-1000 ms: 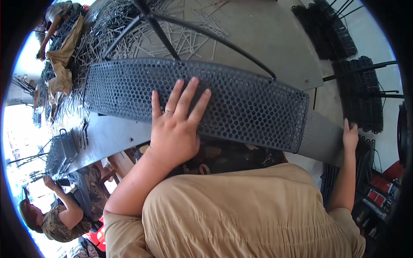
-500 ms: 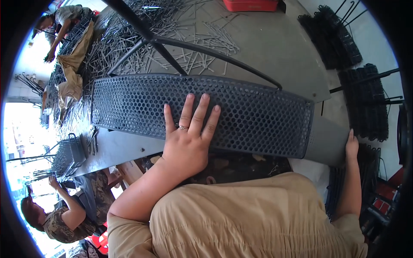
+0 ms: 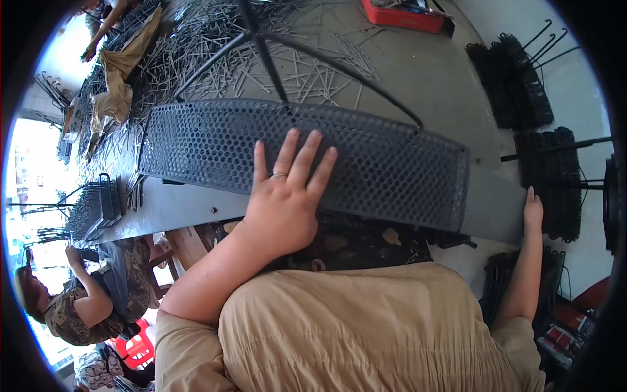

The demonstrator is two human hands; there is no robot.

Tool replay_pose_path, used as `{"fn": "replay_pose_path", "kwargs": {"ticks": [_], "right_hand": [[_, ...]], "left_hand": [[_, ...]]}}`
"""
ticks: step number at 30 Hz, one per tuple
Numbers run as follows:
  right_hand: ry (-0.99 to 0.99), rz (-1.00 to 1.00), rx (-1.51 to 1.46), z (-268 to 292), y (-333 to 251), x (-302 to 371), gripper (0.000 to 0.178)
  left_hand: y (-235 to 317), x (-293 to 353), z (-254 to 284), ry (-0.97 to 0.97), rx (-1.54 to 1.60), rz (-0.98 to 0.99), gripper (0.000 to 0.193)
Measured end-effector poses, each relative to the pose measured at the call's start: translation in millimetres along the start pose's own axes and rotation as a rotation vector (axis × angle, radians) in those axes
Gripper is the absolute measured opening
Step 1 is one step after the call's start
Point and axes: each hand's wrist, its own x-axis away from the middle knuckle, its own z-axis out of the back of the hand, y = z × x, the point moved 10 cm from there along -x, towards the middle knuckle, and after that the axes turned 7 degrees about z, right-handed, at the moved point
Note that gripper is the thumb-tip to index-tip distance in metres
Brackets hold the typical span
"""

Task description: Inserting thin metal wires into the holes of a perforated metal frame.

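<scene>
A long black perforated panel (image 3: 392, 166), full of round holes, lies across in front of me with its near edge by the table's front edge. Black tubular rods (image 3: 264, 62) rise beyond it, meet at a joint and reach the panel's far side. My left hand (image 3: 282, 202), with a ring on one finger, rests flat on the middle of the panel, fingers spread. Off to the right, my right hand (image 3: 533, 210) is at the right end of the grey table (image 3: 493, 193), fingers stretched out and pointing away from me. Nothing shows in its grasp.
Many loose grey strips (image 3: 225, 72) are heaped on the far left, near crumpled brown paper (image 3: 116, 81). A red tray (image 3: 405, 16) stands at the back. Black bundled racks (image 3: 548, 176) line the right. A person (image 3: 85, 294) sits at left, another works farther back.
The view has shifted a little. Against the table, the panel and its rods have moved slightly away from me, with my left hand still flat on the panel. My right hand stays at the table's end.
</scene>
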Motion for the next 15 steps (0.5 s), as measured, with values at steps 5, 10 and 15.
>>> {"fn": "replay_pose_path", "kwargs": {"ticks": [5, 10, 15], "right_hand": [[-0.099, -0.035, -0.029, -15.9, -4.5, 12.1, 0.059], [-0.102, -0.026, -0.072, 2.9, -33.3, -1.3, 0.058], [-0.221, -0.100, -0.420, -2.6, -35.2, 30.6, 0.048]], "left_hand": [[-13.2, 10.2, 9.3, 0.026, 0.009, 0.047, 0.078], [-24.0, 16.1, 12.3, 0.034, 0.073, 0.080, 0.077], [-25.0, 58.8, 36.7, 0.204, 0.543, -0.137, 0.045]]}}
